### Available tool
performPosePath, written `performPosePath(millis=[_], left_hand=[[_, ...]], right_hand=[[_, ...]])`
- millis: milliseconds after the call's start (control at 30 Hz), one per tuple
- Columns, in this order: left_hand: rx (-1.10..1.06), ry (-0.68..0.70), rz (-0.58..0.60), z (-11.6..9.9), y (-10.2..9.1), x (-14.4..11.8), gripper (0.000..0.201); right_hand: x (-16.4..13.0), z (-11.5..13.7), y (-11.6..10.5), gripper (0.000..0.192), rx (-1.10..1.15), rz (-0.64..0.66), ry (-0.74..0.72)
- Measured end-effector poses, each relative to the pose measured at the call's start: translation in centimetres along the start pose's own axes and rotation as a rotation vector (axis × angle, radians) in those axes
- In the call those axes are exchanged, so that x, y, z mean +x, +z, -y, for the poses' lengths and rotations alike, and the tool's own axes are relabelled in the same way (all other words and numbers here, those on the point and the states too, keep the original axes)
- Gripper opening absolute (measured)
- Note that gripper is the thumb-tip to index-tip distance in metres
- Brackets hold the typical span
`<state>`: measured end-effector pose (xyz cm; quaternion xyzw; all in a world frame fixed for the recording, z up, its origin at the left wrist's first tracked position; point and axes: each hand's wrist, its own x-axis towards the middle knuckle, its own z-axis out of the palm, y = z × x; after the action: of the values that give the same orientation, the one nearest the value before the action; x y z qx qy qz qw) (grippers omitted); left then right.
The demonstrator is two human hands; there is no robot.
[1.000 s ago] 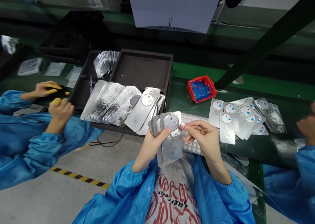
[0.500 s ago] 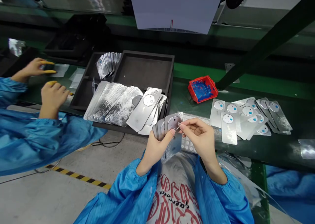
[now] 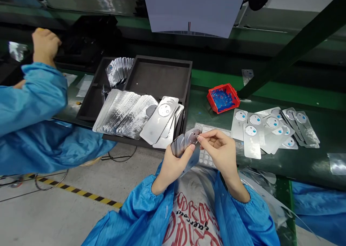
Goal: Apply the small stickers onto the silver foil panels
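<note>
My left hand (image 3: 175, 165) is wrapped round a small fan of silver plates (image 3: 192, 137), its thumb lying across the front one. The plates have rounded corners, and the front one carries a round dark-grey area with small holes near its top. My right hand (image 3: 220, 148) pinches with thumb and forefinger right at the edge of that round area; whatever lies between the fingertips is too small to make out. Below the hands lies a pale sheet of small round pockets (image 3: 207, 159), partly covered by them.
Silver plates with blue dots (image 3: 252, 146) lie overlapped at the right. Behind them stands a red bin (image 3: 227, 109) of small blue pieces. At left, a black tray (image 3: 159, 76) holds a fanned row of plates (image 3: 125, 114). A co-worker's hand (image 3: 45, 44) is at far left. A green post (image 3: 286, 51) slants down.
My left hand and its plates have shifted slightly right and tilted, while my right hand stays nearly still. The co-worker's hand has lifted up and away towards the back.
</note>
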<state>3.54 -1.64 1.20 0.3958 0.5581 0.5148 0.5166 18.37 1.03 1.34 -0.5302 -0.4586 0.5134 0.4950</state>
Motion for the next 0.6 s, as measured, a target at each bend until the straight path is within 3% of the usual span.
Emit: performPosePath(millis=[400, 500, 600], left_hand=[[0.061, -0.038, 0.031, 0.1, -1.3, 0.0, 0.022], [0.045, -0.083, -0.052, 0.0, -2.3, 0.3, 0.030], [0.003, -0.112, -0.222, -0.2, -4.8, 0.6, 0.047]], right_hand=[[1.2, 0.6, -1.2, 0.048, -0.158, 0.140, 0.016], [1.6, 1.2, -0.4, 0.035, -0.234, 0.239, -0.090], [2.7, 2.4, 1.5, 0.032, -0.220, 0.288, -0.125]])
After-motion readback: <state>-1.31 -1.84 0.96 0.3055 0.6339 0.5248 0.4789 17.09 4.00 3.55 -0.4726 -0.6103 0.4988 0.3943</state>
